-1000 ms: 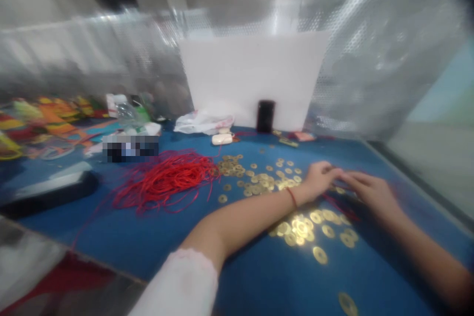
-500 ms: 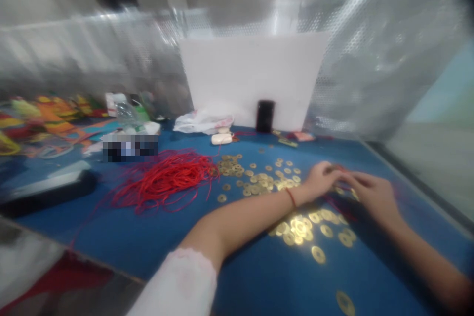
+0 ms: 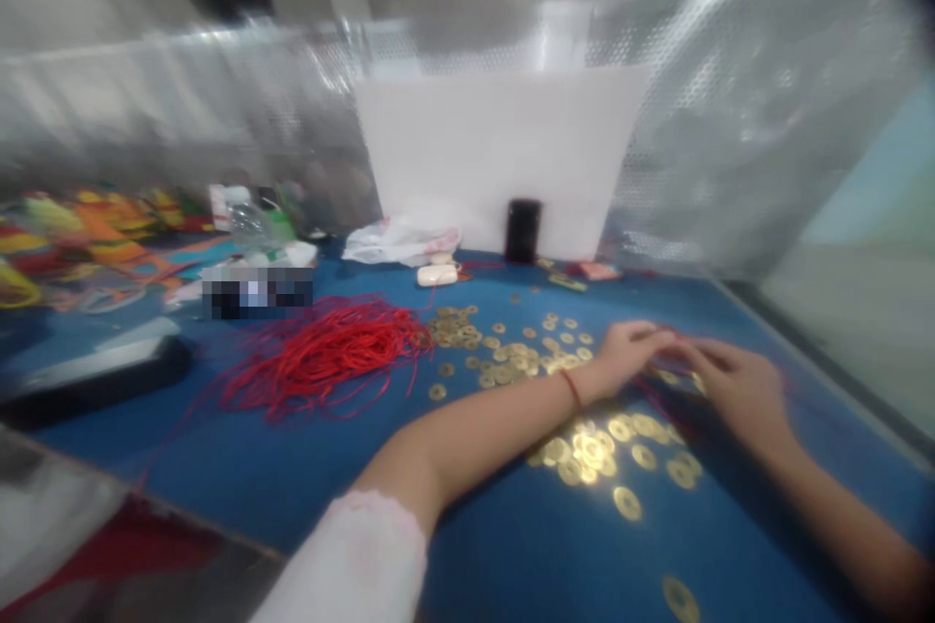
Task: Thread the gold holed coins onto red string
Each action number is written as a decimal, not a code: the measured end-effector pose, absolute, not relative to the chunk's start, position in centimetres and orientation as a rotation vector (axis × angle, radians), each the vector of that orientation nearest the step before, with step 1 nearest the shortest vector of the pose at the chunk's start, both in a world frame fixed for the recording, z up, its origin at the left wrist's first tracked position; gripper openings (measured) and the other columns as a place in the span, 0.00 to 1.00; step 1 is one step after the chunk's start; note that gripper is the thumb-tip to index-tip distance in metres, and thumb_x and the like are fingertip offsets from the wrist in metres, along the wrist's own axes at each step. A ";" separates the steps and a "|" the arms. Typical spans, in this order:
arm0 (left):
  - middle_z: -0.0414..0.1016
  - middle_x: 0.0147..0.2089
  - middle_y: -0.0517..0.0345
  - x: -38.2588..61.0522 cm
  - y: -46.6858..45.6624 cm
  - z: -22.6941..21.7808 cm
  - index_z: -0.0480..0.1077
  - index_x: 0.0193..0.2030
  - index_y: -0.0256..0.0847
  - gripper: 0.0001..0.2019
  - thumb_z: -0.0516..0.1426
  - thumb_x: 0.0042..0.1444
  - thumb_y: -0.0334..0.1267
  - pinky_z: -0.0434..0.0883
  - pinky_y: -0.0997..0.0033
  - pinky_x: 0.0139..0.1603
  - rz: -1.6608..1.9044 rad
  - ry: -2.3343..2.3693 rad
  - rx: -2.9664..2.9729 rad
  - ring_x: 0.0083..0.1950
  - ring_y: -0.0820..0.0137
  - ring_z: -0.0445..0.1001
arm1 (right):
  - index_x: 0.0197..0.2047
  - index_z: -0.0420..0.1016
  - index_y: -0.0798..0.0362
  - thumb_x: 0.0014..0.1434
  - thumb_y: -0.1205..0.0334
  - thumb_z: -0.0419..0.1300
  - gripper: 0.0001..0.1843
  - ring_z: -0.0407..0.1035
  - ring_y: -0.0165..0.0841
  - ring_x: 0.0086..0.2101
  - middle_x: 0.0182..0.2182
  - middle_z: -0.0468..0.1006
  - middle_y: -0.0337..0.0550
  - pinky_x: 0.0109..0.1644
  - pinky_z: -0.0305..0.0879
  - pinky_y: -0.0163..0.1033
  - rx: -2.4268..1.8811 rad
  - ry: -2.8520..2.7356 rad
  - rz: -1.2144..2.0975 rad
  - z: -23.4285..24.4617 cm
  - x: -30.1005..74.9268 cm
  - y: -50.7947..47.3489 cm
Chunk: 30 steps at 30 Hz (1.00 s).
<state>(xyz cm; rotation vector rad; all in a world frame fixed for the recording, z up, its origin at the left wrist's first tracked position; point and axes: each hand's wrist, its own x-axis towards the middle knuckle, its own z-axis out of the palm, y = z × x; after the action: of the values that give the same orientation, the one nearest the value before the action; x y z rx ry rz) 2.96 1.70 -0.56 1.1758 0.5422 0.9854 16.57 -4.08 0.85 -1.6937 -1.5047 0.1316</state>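
My left hand (image 3: 626, 357), with a thin red cord around its wrist, is closed in a pinch at the right part of the blue table. My right hand (image 3: 743, 397) meets it there, its thumb and fingers pinched together too. Red cord (image 3: 666, 409) runs between the hands and trails down beneath them; the exact grip is blurred. Gold coins with holes (image 3: 591, 448) lie below and left of my hands. More brass-coloured coins (image 3: 515, 360) are scattered beyond my left forearm. A loose heap of red cords (image 3: 340, 350) lies farther left.
A black phone (image 3: 524, 231) leans against a white board (image 3: 504, 146) at the back. Nearby are a white case (image 3: 437, 275) and a crumpled plastic bag (image 3: 394, 241). A clear bottle (image 3: 246, 219), a dark box-like object (image 3: 102, 375) and colourful items (image 3: 109, 219) occupy the left side.
Fingers of my left hand have shifted slightly at the meeting point, and a dark spot beside them no longer shows. Coins, cord heap and both forearms look the same.
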 end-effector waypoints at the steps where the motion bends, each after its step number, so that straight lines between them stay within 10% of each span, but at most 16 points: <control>1: 0.72 0.29 0.59 3.0 1.8 -0.7 0.72 0.30 0.35 0.22 0.66 0.39 0.54 0.65 0.72 0.33 0.990 0.539 1.178 0.32 0.73 0.69 | 0.35 0.83 0.50 0.53 0.42 0.54 0.23 0.72 0.41 0.32 0.30 0.81 0.46 0.37 0.63 0.42 -1.691 -1.513 0.124 0.8 16.6 -4.1; 13: 0.72 0.28 0.59 2.2 0.9 0.8 0.72 0.25 0.33 0.26 0.72 0.22 0.50 0.66 0.65 0.46 1.012 0.496 1.010 0.31 0.74 0.68 | 0.36 0.82 0.49 0.56 0.42 0.53 0.23 0.74 0.42 0.36 0.35 0.82 0.47 0.38 0.63 0.43 -1.562 -1.573 0.001 0.9 16.1 -4.5; 30: 0.74 0.28 0.59 2.7 1.6 0.0 0.75 0.29 0.32 0.24 0.73 0.23 0.43 0.66 0.61 0.50 0.999 0.499 0.960 0.33 0.73 0.69 | 0.37 0.81 0.50 0.62 0.44 0.44 0.27 0.68 0.41 0.32 0.31 0.79 0.48 0.34 0.59 0.43 -1.541 -1.782 -0.285 0.9 16.4 -4.4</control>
<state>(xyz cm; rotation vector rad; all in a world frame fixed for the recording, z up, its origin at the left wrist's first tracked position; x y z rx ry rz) 2.74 1.59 0.01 0.9600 0.4989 0.9986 16.43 -4.40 0.88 -1.5414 -1.7824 -0.2854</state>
